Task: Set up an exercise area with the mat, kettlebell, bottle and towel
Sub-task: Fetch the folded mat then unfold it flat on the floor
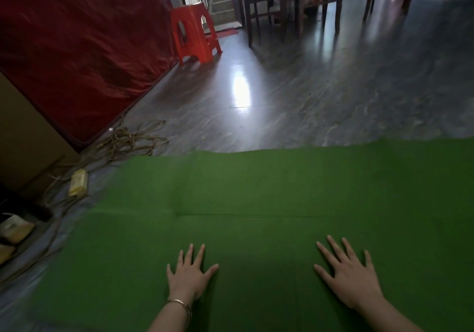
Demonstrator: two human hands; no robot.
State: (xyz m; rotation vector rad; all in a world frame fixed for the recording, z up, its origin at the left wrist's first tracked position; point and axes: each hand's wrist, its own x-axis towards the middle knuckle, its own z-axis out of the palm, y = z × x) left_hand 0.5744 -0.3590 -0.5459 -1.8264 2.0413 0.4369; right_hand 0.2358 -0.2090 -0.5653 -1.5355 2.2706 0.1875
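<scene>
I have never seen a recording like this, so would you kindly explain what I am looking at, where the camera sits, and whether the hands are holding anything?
There is no machine here: a person wears one wide-angle camera on the head, looking forward and down. The two bare hands are that person's own. The left hand, with a bangle at the wrist, and the right hand both lie flat with fingers spread on a green mat laid out on the floor. Neither holds anything. Beyond the mat stand an orange stool and dark wooden chairs; tangled cords lie at the left. No kettlebell, bottle or towel is in view.
</scene>
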